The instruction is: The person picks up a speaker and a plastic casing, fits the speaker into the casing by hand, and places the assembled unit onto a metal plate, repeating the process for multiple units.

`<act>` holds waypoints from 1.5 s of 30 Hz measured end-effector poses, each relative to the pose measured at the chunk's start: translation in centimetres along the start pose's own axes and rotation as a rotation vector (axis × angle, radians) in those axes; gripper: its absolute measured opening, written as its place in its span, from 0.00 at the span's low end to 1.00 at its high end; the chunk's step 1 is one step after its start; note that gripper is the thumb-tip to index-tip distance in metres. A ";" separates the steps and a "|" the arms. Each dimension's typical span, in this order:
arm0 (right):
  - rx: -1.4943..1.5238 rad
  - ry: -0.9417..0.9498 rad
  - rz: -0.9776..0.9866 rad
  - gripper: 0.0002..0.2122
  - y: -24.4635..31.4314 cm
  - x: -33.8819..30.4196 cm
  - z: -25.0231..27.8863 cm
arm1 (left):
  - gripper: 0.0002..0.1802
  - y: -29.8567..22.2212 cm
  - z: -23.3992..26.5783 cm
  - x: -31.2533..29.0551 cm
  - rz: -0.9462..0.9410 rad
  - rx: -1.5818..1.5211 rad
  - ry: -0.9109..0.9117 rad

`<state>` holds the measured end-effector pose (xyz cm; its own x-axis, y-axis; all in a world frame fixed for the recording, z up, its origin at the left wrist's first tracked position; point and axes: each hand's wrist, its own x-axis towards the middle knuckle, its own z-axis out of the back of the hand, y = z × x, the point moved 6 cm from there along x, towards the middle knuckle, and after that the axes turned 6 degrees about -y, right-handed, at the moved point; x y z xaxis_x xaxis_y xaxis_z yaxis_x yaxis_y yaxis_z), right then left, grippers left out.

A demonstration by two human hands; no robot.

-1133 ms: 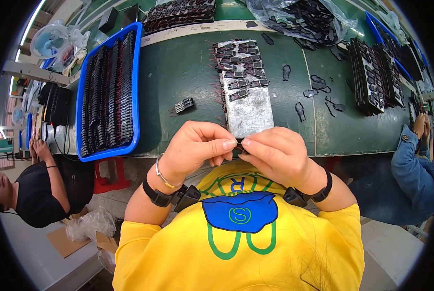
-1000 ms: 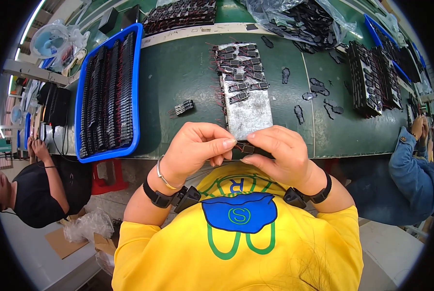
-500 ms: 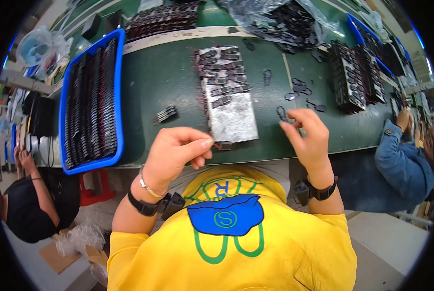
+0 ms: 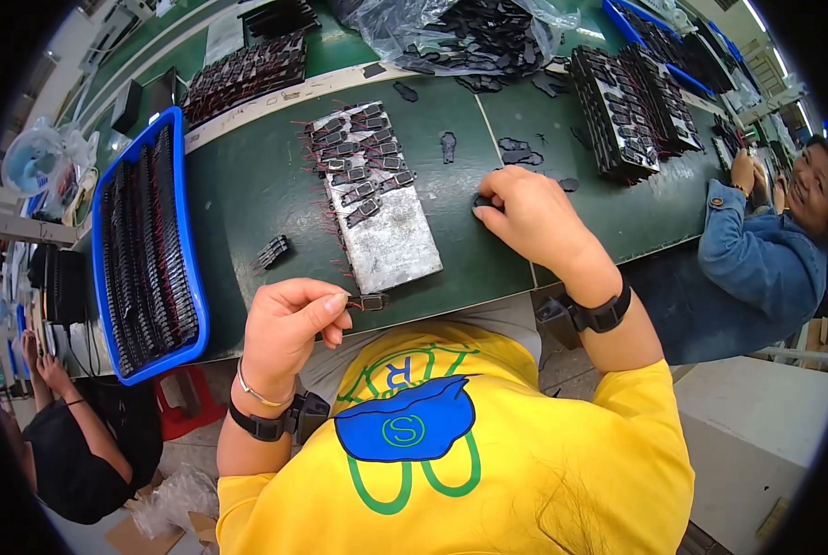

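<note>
- Split apart since 1.1 s earlier: right hand [image 4: 531, 217] reached out over green table [image 4: 247, 199], fingertips curled down on a loose black piece [image 4: 481, 200]; grip itself not visible.
- Left hand [image 4: 287, 326] stayed near chest, thumb and forefinger pinching small black part [image 4: 370, 302].
- Judged: 1 piece done with, next being fetched.
- Grey plate [image 4: 391, 242] carried rows of wired parts.
- Blue tray [image 4: 190, 277] packed with dark strips.

Blue tray [image 4: 192, 277] lies left of metal plate [image 4: 391, 240].
</note>
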<state>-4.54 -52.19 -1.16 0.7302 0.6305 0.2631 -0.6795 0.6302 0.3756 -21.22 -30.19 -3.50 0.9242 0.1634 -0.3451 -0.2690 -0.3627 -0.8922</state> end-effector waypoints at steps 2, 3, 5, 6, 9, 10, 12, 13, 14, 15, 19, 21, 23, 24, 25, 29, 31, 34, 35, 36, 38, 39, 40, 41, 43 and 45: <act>-0.006 0.029 0.003 0.11 0.2 0.5 0.3 | 0.06 0.0 0.2 -0.2 -0.015 -0.009 -0.006; -0.009 0.065 0.016 0.10 0.5 0.9 0.4 | 0.06 0.0 0.4 -0.3 -0.024 -0.016 -0.014; -0.015 0.101 0.029 0.10 0.8 1.1 0.7 | 0.06 0.0 0.7 -0.5 -0.027 -0.022 -0.019; 0.199 0.044 -0.041 0.10 0.7 0.9 1.3 | 0.05 0.0 0.8 -0.6 -0.028 -0.027 -0.025; 0.619 -0.072 -0.181 0.11 0.1 -0.5 1.9 | 0.05 0.2 1.1 -0.7 -0.030 -0.039 -0.026; 0.618 -0.103 -0.150 0.12 -0.6 -1.6 1.5 | 0.05 0.2 1.1 -0.7 -0.030 -0.039 -0.024; 0.614 -0.164 -0.087 0.14 -1.9 -3.2 1.1 | 0.05 0.1 1.0 -0.6 -0.027 -0.043 -0.018; 0.614 -0.162 -0.091 0.14 -2.3 -3.4 1.3 | 0.05 0.0 1.0 -0.5 -0.030 -0.039 -0.016; 0.513 -0.195 0.023 0.14 -2.1 -3.5 1.7 | 0.05 -0.1 1.0 -0.5 -0.033 -0.035 -0.014; 0.411 -0.227 0.135 0.14 -1.8 -3.8 2.1 | 0.05 -0.1 1.0 -0.4 -0.035 -0.029 -0.011; 0.274 -0.223 0.171 0.13 -1.2 -3.9 2.7 | 0.05 0.1 0.7 -0.3 -0.019 -0.047 -0.014; 0.259 -0.207 0.137 0.13 -1.1 -3.5 3.0 | 0.05 0.0 0.6 -0.2 -0.021 -0.041 -0.017; 0.210 -0.095 0.038 0.11 -1.4 -3.3 2.7 | 0.05 -0.1 0.5 -0.1 -0.023 -0.034 -0.014; 0.181 -0.041 -0.016 0.10 -1.6 -3.4 2.5 | 0.05 -0.1 0.4 -0.2 -0.022 -0.032 -0.004; 0.161 -0.053 -0.032 0.10 -1.8 -3.4 2.9 | 0.05 0.0 0.4 0.0 -0.014 0.002 -0.016; -0.064 0.228 0.055 0.07 -1.0 -1.8 0.9 | 0.06 0.0 1.3 -0.4 -0.051 0.116 -0.046; -0.115 0.342 0.047 0.07 -0.6 -0.8 0.1 | 0.05 0.1 2.1 -0.8 -0.069 0.059 -0.104; -0.149 0.327 0.087 0.07 -0.5 -1.0 0.0 | 0.06 0.4 2.0 -0.6 -0.120 0.052 -0.067; -0.110 0.200 0.099 0.07 -0.4 -1.3 0.3 | 0.06 0.4 2.2 -0.6 -0.137 0.050 -0.082; -0.071 0.074 0.113 0.07 -0.4 -1.8 0.7 | 0.06 0.4 2.2 -0.5 -0.141 0.052 -0.071; -0.032 -0.054 0.130 0.07 -0.3 -2.6 0.8 | 0.07 0.4 2.3 -0.5 -0.144 0.038 -0.063; 0.015 -0.131 0.091 0.07 -0.5 -3.2 1.2 | 0.07 0.4 2.4 -0.5 -0.144 0.031 -0.064; 0.061 -0.209 0.050 0.08 -0.8 -3.7 1.6 | 0.07 0.4 2.4 -0.3 -0.145 0.033 -0.062; 0.105 -0.287 0.006 0.08 -1.3 -4.3 2.1 | 0.07 0.4 2.3 -0.1 -0.139 0.035 -0.059; 0.216 -0.316 -0.032 0.09 -1.3 -4.8 2.4 | 0.06 0.4 2.5 -0.1 -0.129 0.040 -0.063; 0.444 -0.367 -0.103 0.10 -1.3 -5.0 2.6 | 0.07 0.2 2.3 -0.2 -0.128 0.050 -0.060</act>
<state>-7.12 -57.38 -0.66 0.8215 0.3279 0.4664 -0.5667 0.3798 0.7312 -22.03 -28.19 -4.28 0.9344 0.2604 -0.2431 -0.1646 -0.2898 -0.9428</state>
